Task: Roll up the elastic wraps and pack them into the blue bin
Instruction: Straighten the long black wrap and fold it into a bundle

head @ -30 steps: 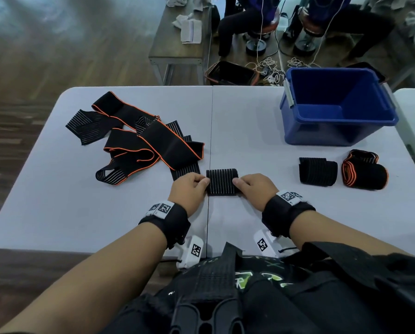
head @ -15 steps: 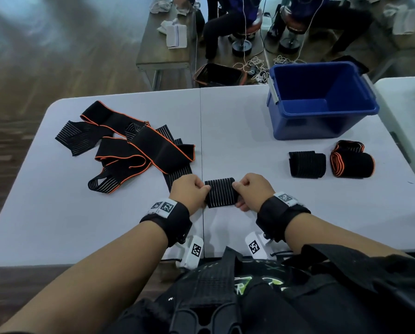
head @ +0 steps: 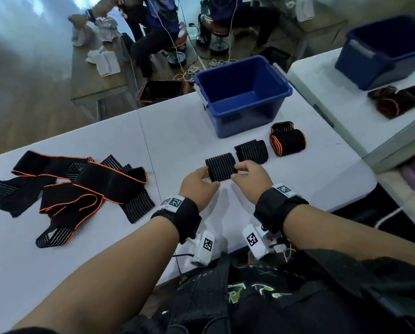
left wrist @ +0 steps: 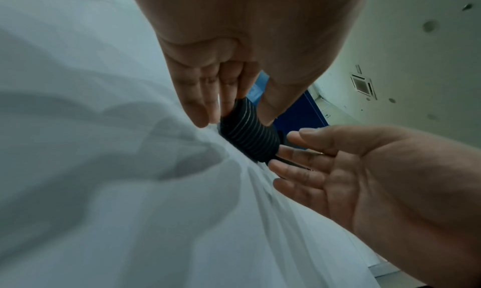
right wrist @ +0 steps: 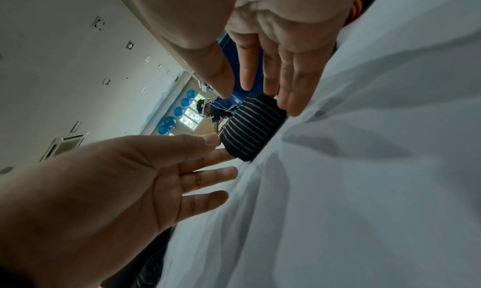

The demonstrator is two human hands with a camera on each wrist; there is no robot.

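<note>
A rolled black striped wrap (head: pixel 220 166) (left wrist: pixel 247 136) (right wrist: pixel 253 128) is held low over the white table (head: pixel 177 131), one end in each hand. My left hand (head: pixel 207 175) (left wrist: pixel 242 111) pinches its left end between thumb and fingers. My right hand (head: pixel 236 171) (right wrist: pixel 255 95) holds the right end with nearly straight fingers and the thumb. Just beyond it lie two finished rolls, a black striped roll (head: pixel 251 151) and an orange-edged roll (head: pixel 288 142). The blue bin (head: pixel 283 89) stands behind them with nothing in it. Several unrolled wraps (head: pixel 81 184) lie piled at the left.
A second white table (head: pixel 341 97) at the right carries another blue bin (head: pixel 382 61) and dark wraps (head: pixel 394 102). Beyond the table's far edge are a wooden bench (head: pixel 98 78), seated people and a black tray (head: pixel 163 91) on the floor.
Both hands have carried the rolled wrap away from the front edge and to the right, up beside the two finished rolls. The head view has swung and tilted.
</note>
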